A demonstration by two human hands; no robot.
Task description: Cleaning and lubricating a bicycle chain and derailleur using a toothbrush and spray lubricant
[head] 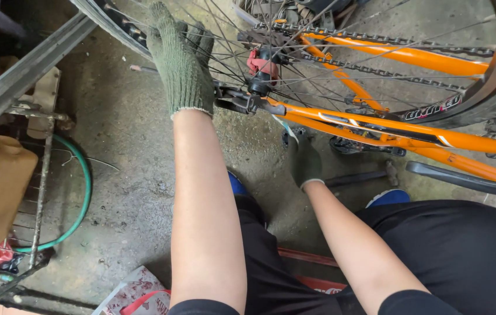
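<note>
Right now my left hand [182,61], in a green knit glove, rests spread against the spokes of the rear wheel [318,52], fingers [163,26] open and gripping nothing, just left of the hub [262,76]. Below the orange bicycle frame [411,125], my right hand [306,160] reaches under the chainstay; I cannot tell whether its fingers hold anything. On the concrete floor [125,151] lies a green hose [81,198].
</note>
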